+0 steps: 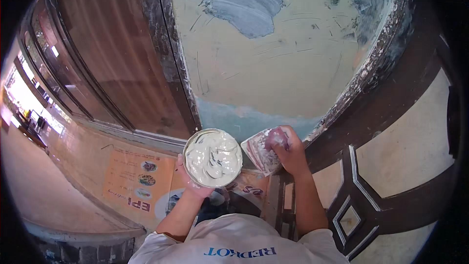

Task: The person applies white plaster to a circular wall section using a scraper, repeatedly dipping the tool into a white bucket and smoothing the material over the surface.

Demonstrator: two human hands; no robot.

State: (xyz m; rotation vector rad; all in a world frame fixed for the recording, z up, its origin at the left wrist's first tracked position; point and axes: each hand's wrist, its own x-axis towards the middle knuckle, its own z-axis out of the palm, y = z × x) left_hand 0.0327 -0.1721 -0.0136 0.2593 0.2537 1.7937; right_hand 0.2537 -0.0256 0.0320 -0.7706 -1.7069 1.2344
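My left hand (195, 188) supports a round tub (215, 186) from beneath and along its left side. Creamy white paste (212, 159), swirled and peaked in the middle, fills the tub up near the rim. Just to the right, my right hand (293, 156) grips a flat, roughly rectangular spreader (261, 154), its thumb pressed on the face. White paste smears cover the spreader and my right fingers. A small gap separates the spreader from the tub. Ahead stands a pale green wall panel (259, 78) with a grey-blue filler patch (244, 0) high on it; neither hand touches it.
Brown-framed glass panes (112, 58) flank the panel on the left. Dark trim with pale insets and a diamond pattern (349, 220) lies to the right. An orange printed banner (124, 171) covers part of the floor, and a curved ledge (83, 234) is at lower left.
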